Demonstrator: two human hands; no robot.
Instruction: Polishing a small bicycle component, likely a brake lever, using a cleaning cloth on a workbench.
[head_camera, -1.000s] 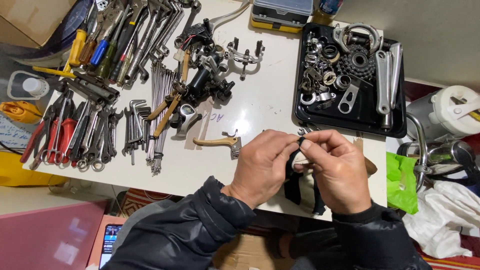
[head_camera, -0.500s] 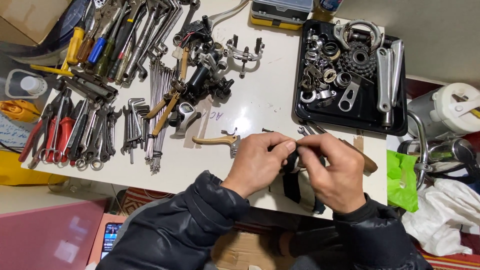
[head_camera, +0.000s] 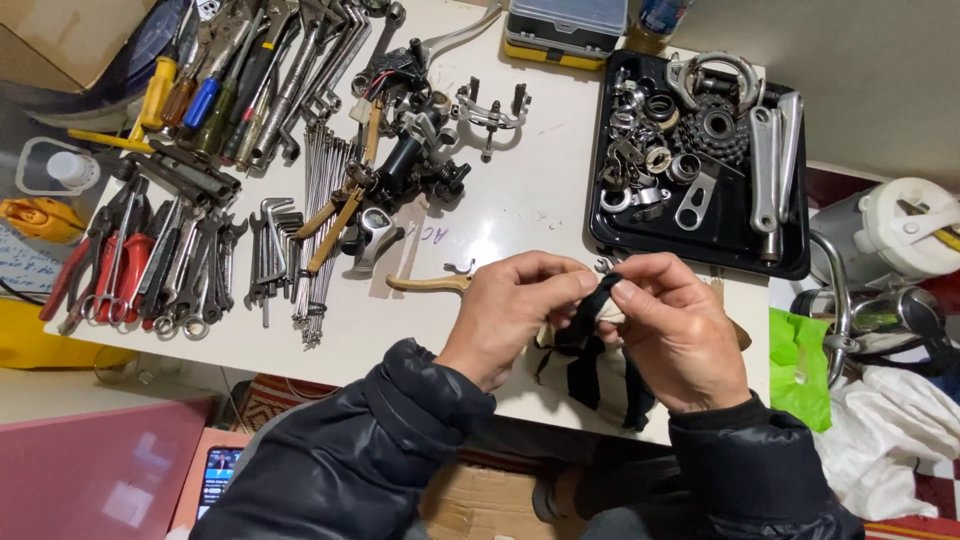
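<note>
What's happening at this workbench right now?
A person in a dark jacket holds a black strap pinched between the left hand and right hand, above a cloth pouch at the white table edge. Wrenches and pliers lie at the left; a black tray of metal bicycle parts sits beyond the hands.

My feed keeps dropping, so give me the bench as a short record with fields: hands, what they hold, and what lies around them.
left hand: pinches one end of the black strap, above the near table edge
right hand: pinches the same strap from the other side
below hands: black and cream cloth pouch
black tray: crank arms, sprocket, rings, small metal parts
table: white; brake parts mid-table, spokes, wrenches and pliers at its left
brake lever: lies just left of the left hand
</note>
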